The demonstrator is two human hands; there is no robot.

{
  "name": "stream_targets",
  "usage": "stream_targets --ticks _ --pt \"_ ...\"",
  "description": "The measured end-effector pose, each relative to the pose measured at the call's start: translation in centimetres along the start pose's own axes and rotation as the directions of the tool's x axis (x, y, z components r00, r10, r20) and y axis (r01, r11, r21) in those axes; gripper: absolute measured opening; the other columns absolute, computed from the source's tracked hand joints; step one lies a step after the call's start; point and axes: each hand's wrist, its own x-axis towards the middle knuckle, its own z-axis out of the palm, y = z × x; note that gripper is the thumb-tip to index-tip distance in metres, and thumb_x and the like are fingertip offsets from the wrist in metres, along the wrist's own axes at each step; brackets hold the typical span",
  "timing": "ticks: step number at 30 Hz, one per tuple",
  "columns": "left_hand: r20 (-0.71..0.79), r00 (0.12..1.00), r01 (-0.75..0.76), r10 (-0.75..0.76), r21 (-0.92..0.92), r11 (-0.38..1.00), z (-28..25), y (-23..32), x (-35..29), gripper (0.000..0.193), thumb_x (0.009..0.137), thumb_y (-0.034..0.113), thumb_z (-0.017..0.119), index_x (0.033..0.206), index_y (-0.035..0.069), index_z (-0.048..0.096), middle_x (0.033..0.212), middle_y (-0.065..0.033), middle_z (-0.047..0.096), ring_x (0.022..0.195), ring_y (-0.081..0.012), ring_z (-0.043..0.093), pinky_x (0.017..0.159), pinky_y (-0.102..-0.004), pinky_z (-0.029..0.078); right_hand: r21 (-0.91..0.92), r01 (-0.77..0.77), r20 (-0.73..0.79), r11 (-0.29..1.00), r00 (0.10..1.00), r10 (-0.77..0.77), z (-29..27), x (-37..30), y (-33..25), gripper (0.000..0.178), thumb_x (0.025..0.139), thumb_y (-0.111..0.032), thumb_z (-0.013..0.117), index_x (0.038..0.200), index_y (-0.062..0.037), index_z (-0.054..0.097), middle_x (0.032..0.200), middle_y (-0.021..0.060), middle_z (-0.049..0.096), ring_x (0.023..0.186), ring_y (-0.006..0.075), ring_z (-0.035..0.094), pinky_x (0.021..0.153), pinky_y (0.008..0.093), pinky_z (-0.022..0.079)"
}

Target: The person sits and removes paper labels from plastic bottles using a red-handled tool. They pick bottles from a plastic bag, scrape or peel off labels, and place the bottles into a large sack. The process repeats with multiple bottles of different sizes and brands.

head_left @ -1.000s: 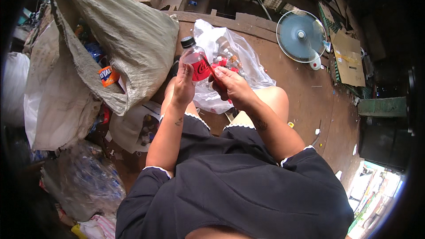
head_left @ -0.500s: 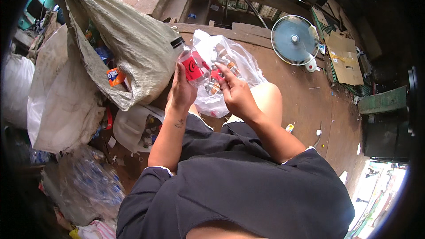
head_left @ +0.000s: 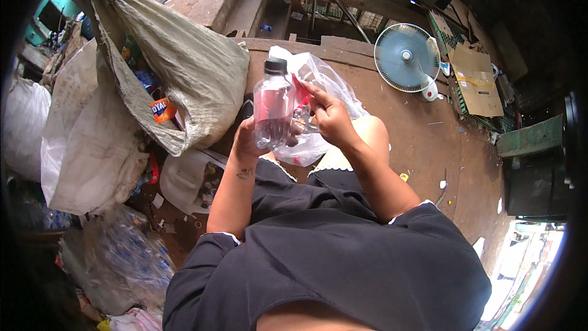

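Note:
Upright in my left hand [head_left: 247, 140] is a clear plastic bottle [head_left: 274, 130] with a black cap, my fingers wrapped round its lower part. My right hand [head_left: 332, 117] pinches the red label [head_left: 299, 91], which stands away from the bottle's right side; part of it shows pink through the clear wall. Behind both hands, between my knees, lies a thin whitish plastic bag [head_left: 343, 89] with clear bottles partly visible in it.
To the left a large grey-beige sack [head_left: 208, 67] gapes, with bottles inside. A white plastic tub [head_left: 177, 181] lies below it, near a bag of crushed bottles [head_left: 131, 251]. An electric fan [head_left: 407, 55] and flattened cardboard [head_left: 476, 79] stand at the far right.
My left hand has turned the bottle upright and round, so its printed front no longer faces me. The label now stands off the bottle's side, pinched by my right hand.

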Motion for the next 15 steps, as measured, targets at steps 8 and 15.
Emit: stream_targets --ticks 8,15 --pt "-0.256 0.929 -0.209 0.267 0.233 0.950 1.3 0.5 1.6 0.069 0.077 0.034 0.064 0.131 0.006 0.032 0.109 -0.0174 0.054 0.087 -0.0236 0.059 0.071 -0.0316 0.049 0.201 -0.208 0.071 0.957 0.978 0.197 -1.2 0.1 2.7 0.023 0.092 -0.009 0.043 0.114 -0.0016 0.044 0.080 0.0027 0.052 0.070 0.0088 0.049 0.064 0.0222 0.041" --pt "-0.346 0.899 -0.101 0.268 0.432 0.896 1.1 0.9 1.7 0.070 0.073 0.014 0.060 0.135 0.009 0.026 0.110 -0.0109 0.053 0.093 -0.0184 0.057 0.075 -0.0321 0.052 0.031 -0.016 0.036 0.999 0.999 0.015 -1.1 -0.9 -0.2 0.015 0.092 -0.010 0.044 0.098 -0.0002 0.054 0.070 0.0032 0.054 0.061 0.0084 0.048 0.055 0.0224 0.039"
